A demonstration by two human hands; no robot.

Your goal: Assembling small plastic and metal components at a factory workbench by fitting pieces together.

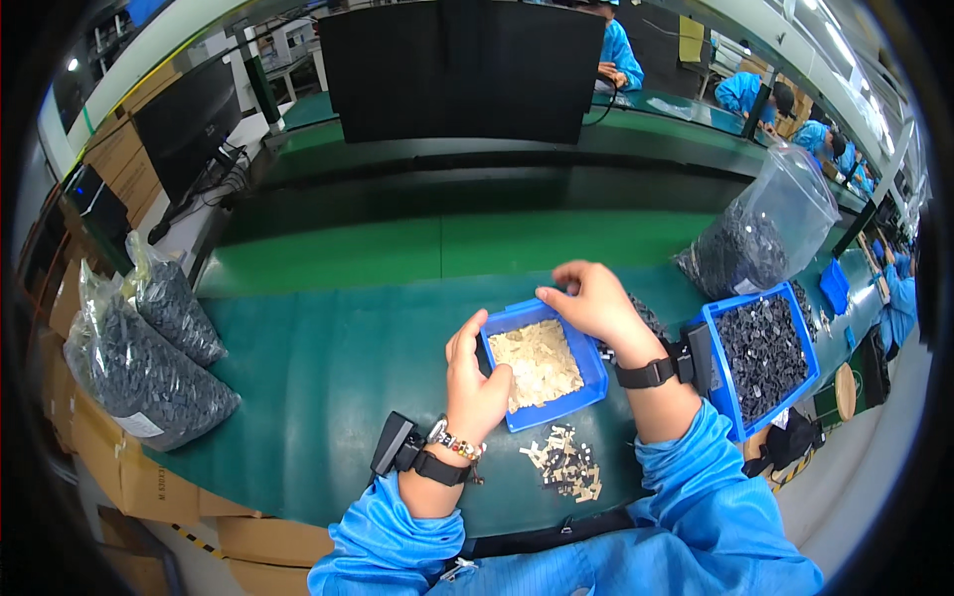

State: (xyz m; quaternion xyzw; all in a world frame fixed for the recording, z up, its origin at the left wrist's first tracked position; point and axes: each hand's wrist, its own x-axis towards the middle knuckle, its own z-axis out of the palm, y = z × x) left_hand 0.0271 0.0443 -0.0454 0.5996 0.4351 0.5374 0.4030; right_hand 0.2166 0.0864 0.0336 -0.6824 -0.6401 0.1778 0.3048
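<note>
A small blue bin [559, 406] filled with flat cream-coloured pieces [538, 362] stands on the green mat in front of me. My left hand [475, 382] is closed on its left side, fingers along the outer wall and thumb over the rim. At the far right corner, my right hand [593, 303] bends over the bin's rim; its thumb lies at the edge and its curled fingers are beyond it. The fingertips are partly hidden. A loose pile of small cream and black pieces [566, 465] lies on the mat just nearer than the bin.
A larger blue bin of black parts [763, 358] stands at right, with an open clear bag of black parts [740, 248] behind it. Two filled bags [149, 372] sit at left. A black monitor [462, 70] rises at the back. Co-workers in blue [740, 94] sit farther off.
</note>
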